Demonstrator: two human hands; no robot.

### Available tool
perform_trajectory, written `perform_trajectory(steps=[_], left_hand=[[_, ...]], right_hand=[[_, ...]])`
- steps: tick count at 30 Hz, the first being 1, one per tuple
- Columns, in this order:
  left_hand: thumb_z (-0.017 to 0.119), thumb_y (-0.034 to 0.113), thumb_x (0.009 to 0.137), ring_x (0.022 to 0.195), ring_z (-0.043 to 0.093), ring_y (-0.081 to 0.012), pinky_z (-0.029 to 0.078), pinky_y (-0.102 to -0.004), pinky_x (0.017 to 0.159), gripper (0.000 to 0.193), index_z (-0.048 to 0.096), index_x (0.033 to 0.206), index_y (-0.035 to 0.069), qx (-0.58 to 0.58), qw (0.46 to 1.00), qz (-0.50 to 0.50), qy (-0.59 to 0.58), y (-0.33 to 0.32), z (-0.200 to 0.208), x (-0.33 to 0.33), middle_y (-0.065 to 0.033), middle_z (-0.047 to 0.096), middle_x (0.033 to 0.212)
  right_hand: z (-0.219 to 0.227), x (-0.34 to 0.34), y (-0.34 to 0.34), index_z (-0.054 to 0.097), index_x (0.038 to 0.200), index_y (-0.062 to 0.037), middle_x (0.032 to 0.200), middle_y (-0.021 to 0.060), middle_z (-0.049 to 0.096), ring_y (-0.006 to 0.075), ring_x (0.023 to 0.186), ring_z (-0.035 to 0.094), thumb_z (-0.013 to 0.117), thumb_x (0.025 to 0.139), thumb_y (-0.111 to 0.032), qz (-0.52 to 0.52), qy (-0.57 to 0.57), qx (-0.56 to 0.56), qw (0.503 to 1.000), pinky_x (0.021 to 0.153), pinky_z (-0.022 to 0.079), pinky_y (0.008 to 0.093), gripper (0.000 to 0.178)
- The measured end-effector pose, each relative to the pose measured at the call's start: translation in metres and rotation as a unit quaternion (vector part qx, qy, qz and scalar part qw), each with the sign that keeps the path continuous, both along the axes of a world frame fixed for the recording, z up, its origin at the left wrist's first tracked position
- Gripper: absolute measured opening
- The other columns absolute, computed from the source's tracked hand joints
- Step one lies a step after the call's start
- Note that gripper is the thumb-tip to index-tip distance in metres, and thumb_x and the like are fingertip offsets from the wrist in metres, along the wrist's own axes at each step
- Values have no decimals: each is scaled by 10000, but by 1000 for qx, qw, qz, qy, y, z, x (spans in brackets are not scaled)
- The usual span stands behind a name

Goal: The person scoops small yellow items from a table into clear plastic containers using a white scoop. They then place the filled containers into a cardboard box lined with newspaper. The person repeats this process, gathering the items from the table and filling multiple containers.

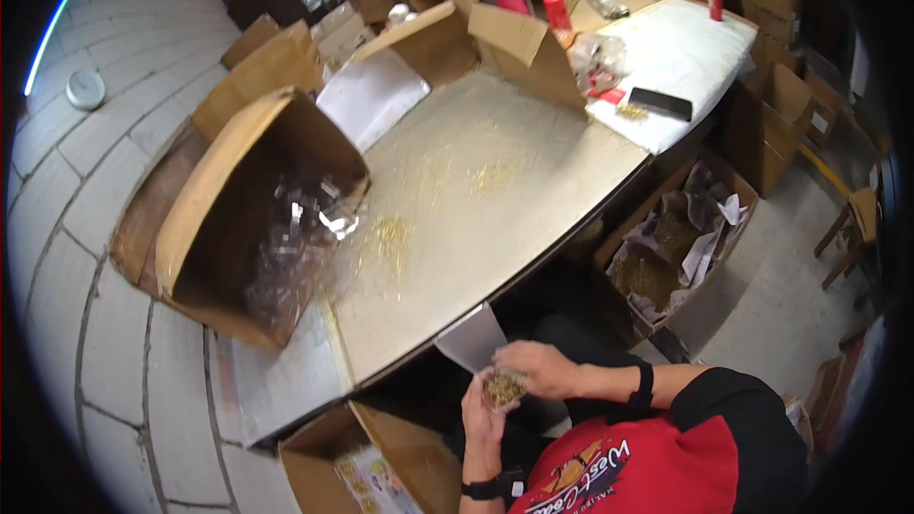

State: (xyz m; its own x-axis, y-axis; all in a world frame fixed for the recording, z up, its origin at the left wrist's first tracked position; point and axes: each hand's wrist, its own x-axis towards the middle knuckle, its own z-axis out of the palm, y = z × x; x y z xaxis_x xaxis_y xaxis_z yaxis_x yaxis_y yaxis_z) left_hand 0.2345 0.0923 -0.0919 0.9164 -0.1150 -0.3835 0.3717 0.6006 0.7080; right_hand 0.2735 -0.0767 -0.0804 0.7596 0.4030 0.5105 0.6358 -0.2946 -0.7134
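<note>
Surface [533, 219]: broad, pale and wooden-edged, in front of you; clock directions below are taken from its middle.
Tipped carton [217, 192]: brown cardboard, on its side at 9 o'clock, its mouth facing the surface.
Floor carton [709, 303]: between 3 and 4 o'clock, to your right; holds gold-coloured pieces among crumpled pale paper.
Near carton [411, 447]: 7 o'clock, below the surface's edge; a printed packet [373, 482] lies inside.
White sheet [681, 43]: between 1 and 2 o'clock, spread over the surface's far right end.
Clear plastic boxes [295, 247]: 9 o'clock, heaped at the mouth of the tipped carton.
Left hand [482, 416]: yours, near 6 o'clock, curled around the clear container from below.
Right hand [538, 367]: yours, fingers bent over the container's rim; you cannot tell whether they pinch a piece.
Pale panel [473, 339]: 6 o'clock, flat, just beyond your hands.
Phone [660, 104]: dark, 2 o'clock, on the white sheet.
Clear container [505, 386]: near 6 o'clock, between your hands, uncovered, gold bits within.
Gold pins [389, 238]: thin, loosely piled at 8 o'clock.
</note>
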Motion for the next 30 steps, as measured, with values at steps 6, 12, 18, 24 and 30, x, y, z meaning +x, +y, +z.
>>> perform_trajectory(steps=[6,12,18,24,30], left_hand=[[469,172,932,870,644,-193,569,-319,577,291,528,1155,-6,9,997,46,-58,2,-1,10,-108,614,1049],[396,265,983,916,641,-201,581,-344,620,338,530,1136,-5,-56,997,-4,-61,16,18,3,-117,607,1083],[396,342,982,865,651,-203,583,-336,580,394,539,1122,2,-2,997,60,-47,8,1,7,-132,619,1057],[478,258,957,814,666,-176,572,-305,538,296,542,1111,13,22,999,-1,-26,8,24,6,-119,646,1006],[465,166,948,795,666,-177,585,-300,567,243,521,1120,3,47,998,37,-32,-5,9,9,-112,636,965]], right_hand=[[26,-8,-5,419,1323,-31,1345,159,459,297,1297,390,558,886,-257,83,-70,-205,973,1072,267,479,511],[45,-4,-6,407,1336,-18,1369,162,436,297,1307,379,567,880,-264,23,-41,-113,992,1068,266,488,542],[36,-6,11,447,1311,-35,1342,141,473,274,1288,409,554,894,-274,86,-90,-226,966,1064,284,481,492],[42,7,-13,448,1300,-5,1319,170,488,323,1259,439,642,828,-229,43,7,-55,998,1041,334,473,558],[39,-2,2,451,1298,-27,1294,169,501,320,1277,409,639,776,-108,48,37,-90,994,1055,318,453,560]])
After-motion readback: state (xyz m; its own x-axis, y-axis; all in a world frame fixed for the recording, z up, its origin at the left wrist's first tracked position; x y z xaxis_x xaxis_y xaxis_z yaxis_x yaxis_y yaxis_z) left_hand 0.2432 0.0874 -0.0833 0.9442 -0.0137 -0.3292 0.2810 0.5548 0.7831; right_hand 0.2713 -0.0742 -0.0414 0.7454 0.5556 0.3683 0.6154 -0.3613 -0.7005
